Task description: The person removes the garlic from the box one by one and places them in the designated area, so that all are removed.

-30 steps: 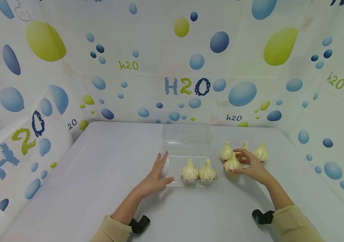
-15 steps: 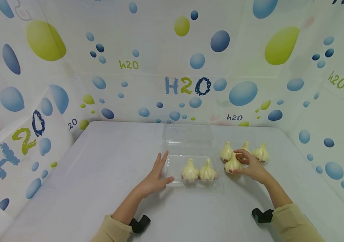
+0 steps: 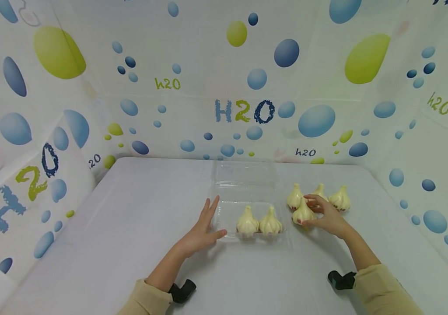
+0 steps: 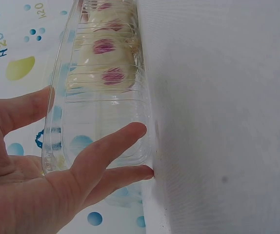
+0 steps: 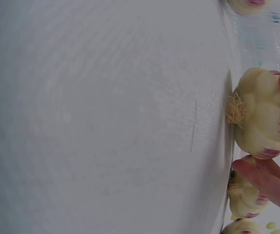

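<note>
My right hand (image 3: 328, 218) holds a cream garlic bulb (image 3: 302, 215) between thumb and fingers, right of a clear plastic clamshell container (image 3: 224, 212). In the right wrist view this bulb (image 5: 262, 114) shows purple patches, with its root tuft close to the tabletop. My left hand (image 3: 200, 234) is at the container's left end, fingers spread and fairly straight; in the left wrist view they lie beside the container wall (image 4: 57, 97). Two garlic bulbs, a left one (image 3: 247, 222) and a right one (image 3: 270, 222), stand in the container's right part.
Behind my right hand stand three more garlic bulbs: one at left (image 3: 295, 197), one partly hidden (image 3: 320, 192) and one at right (image 3: 340, 199). The container's raised lid (image 3: 243, 175) lies folded back toward the wall. White cloth (image 3: 137, 205) covers the table.
</note>
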`<action>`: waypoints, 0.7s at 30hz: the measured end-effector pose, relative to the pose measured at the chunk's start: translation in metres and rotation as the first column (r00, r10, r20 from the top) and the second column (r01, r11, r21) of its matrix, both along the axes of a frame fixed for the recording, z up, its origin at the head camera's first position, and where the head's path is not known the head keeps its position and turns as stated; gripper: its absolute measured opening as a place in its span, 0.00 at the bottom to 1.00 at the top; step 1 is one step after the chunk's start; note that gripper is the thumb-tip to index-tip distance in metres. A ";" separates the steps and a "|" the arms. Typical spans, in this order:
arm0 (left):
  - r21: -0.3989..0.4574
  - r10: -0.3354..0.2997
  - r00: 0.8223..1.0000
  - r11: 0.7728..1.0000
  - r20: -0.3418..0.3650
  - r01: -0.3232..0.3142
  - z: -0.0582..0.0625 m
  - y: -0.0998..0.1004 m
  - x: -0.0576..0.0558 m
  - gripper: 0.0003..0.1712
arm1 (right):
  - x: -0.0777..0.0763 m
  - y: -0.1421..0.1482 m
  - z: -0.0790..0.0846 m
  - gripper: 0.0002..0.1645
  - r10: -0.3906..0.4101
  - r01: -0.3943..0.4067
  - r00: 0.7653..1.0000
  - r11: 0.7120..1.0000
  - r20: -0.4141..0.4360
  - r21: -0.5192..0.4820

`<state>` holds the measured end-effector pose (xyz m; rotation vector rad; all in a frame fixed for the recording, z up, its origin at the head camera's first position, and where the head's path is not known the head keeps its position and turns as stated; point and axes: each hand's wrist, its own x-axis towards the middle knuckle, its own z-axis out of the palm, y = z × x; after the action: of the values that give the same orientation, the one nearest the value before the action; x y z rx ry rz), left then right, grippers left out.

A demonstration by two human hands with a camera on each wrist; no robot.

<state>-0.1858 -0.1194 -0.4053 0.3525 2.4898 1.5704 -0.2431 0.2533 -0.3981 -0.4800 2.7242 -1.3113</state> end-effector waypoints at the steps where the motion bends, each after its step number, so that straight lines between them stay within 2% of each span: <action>1: -0.002 0.001 1.000 1.000 0.001 -0.001 0.000 0.000 0.000 0.51 | 0.000 0.000 0.000 0.45 -0.003 0.003 1.000 1.000 0.002 0.002; 10: -0.007 0.004 1.000 1.000 -0.008 -0.004 0.003 0.000 0.002 0.51 | 0.002 0.000 0.003 0.46 -0.010 0.010 1.000 1.000 0.003 0.020; 21: 0.001 -0.006 1.000 1.000 -0.006 0.006 0.003 0.000 0.002 0.51 | 0.010 0.002 0.015 0.46 -0.092 0.093 0.995 0.995 -0.043 0.022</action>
<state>-0.1838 -0.1194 -0.4021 0.3650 2.4907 1.5704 -0.2330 0.2557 -0.3836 -0.3873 2.8249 -1.3018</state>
